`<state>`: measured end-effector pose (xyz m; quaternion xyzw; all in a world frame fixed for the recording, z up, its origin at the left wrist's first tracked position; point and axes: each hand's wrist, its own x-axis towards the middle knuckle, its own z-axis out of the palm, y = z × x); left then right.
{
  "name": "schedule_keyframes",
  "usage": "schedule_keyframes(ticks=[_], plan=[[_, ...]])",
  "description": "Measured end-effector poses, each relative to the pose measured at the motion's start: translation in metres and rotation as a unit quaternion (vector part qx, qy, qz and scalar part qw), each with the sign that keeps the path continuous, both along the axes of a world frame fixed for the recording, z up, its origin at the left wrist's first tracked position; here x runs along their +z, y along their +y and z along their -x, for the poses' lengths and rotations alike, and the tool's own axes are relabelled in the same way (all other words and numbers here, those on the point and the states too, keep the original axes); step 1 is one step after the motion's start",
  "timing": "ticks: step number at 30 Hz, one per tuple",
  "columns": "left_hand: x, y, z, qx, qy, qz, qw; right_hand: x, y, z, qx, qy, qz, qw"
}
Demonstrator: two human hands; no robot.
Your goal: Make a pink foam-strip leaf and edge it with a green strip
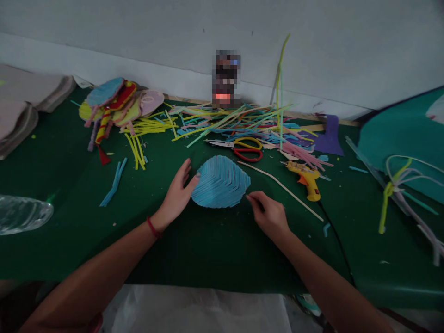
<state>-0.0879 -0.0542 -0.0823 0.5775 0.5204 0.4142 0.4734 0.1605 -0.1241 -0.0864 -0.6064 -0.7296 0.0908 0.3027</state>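
A blue leaf-shaped piece (221, 182), made of slanting strips of pipe cleaner side by side, lies at the middle of the green table. Along its left edge rests the thumb of my left hand (178, 192), whose other fingers stretch out apart from the piece. My right hand (268, 212) is closed in a pinch at the right edge; what its fingertips hold, if anything, is too small to make out. Just beyond the piece are scissors (239, 147) with one yellow and one red handle. A pale thin stick (282, 187) lies to the right.
A yellow glue gun (307, 178) trails its black cord (338, 236) at right. Behind lie heaped pipe cleaners (229, 120) and a phone-like upright object (227, 78), blurred out. Colourful fans (120, 104) and a clear bottle (26, 215) are at left.
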Motion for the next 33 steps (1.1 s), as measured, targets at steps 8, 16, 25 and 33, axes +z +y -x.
schedule_keyframes(ticks=[8,16,25,33], plan=[[0.006,0.003,0.001,-0.046,-0.310,0.241,0.919,0.007,0.005,0.012,-0.043,0.061,0.044,0.996],[0.006,0.024,0.019,-0.006,-0.323,0.222,0.920,0.041,0.015,0.022,0.157,0.311,0.368,0.862],[0.009,0.025,0.022,-0.088,-0.292,0.259,0.916,0.033,0.047,0.030,0.001,0.378,0.328,0.865],[0.024,0.033,0.001,-0.070,-0.369,0.235,0.896,0.036,0.058,0.046,-0.021,0.525,0.148,0.838]])
